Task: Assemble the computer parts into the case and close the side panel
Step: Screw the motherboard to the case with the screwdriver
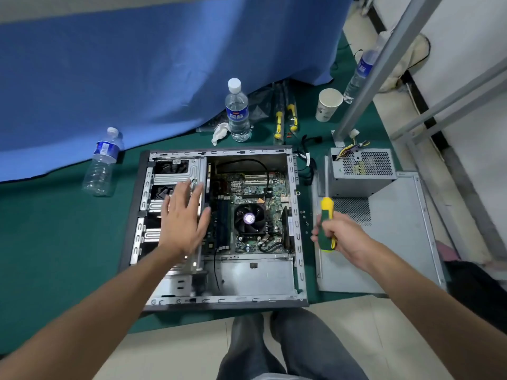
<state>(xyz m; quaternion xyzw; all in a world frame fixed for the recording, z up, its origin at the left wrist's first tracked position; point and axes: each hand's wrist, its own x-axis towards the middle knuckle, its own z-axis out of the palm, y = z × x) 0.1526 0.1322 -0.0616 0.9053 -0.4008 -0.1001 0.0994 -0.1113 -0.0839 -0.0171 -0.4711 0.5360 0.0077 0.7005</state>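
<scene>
the computer case (297, 223) lay on its side on the green mat (55, 242), open face up, with the motherboard (255, 193) and its cpu fan (250, 218) already seated. the power supply (362, 171) stood outside the case, just beside its right wall, resting on the far end of the detached side panel (397, 242).

the left hand (183, 218) was spread flat, fingers straight, over the drive cage (175, 174); whether it actually pressed on the metal could not be told. the right hand (340, 237) gripped the green-and-yellow screwdriver (327, 223) by its handle, held upright above the near edge of the side panel, well clear of any screw.

the step in hand appeared to be securing the drive cage. recommended procedure: hold the cage flush against the chassis with the flat left hand, keep cables clear of the seam, bring the screwdriver in square to the screw head, and tighten without forcing. the power supply and the side panel remained to be fitted.

count: one case, one motherboard, one power supply, one side panel; one screwdriver in hand and two yellow-handled tools (285, 119) at the far edge of the mat; three water bottles (238, 111); one paper cup (327, 104).
</scene>
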